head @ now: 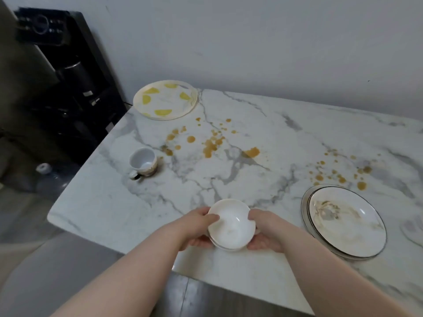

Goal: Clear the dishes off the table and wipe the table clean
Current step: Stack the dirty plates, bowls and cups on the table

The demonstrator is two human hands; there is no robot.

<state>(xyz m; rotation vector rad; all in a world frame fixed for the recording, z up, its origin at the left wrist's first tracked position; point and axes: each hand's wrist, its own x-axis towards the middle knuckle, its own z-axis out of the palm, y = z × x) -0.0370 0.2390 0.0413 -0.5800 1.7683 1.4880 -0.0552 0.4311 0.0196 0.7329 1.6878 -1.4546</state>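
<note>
Two small white bowls [231, 221], stacked one in the other, are held near the table's front edge. My left hand [196, 227] grips their left rim and my right hand [263, 229] grips the right rim. A white cup [143, 161] stands at the left side of the marble table [263, 179]. At the far left corner lies a cream plate with yellow lemon shapes [165, 100]. Two stacked dark-rimmed plates [345, 221], the top one smeared, lie at the right. Orange-brown spill drops [210, 145] dot the middle, and more drops [338, 172] lie at the right.
A black water dispenser [68, 76] stands left of the table against the grey wall. A clear water bottle with a white cap [45, 175] lies on the floor beside it. The table's front edge [206, 277] runs just below my hands.
</note>
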